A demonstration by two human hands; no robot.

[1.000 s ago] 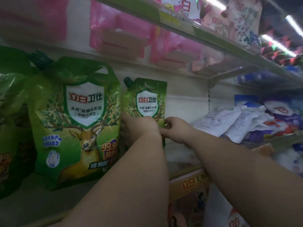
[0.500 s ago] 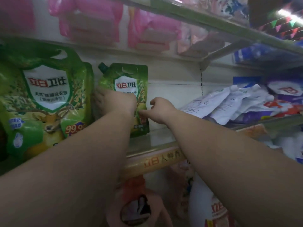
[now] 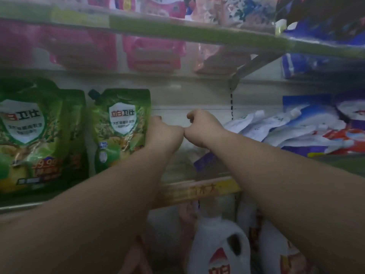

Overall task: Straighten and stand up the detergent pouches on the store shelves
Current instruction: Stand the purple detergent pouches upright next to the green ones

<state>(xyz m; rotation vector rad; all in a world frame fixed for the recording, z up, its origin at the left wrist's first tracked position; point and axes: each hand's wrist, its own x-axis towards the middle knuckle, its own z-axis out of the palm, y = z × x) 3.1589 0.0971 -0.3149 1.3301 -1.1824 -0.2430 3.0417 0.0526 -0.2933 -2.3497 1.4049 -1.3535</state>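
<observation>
Small green pouch [image 3: 120, 129] stands upright on the shelf [image 3: 199, 189], near its front edge, just right of the big green pouch [image 3: 33, 135]. Left hand [image 3: 162, 133] sits at its right edge, touching or just beside; grip hidden, can't tell if clamped. Right hand [image 3: 199, 125] w/ fingers curled in a fist, holding nothing visible, knuckles against the left. White pouches [image 3: 276, 127] lie slumped toward the shelf's right end. Prob. soft, floppy, liquid-heavy, slick film: best taken by both side seams, base set flat.
</observation>
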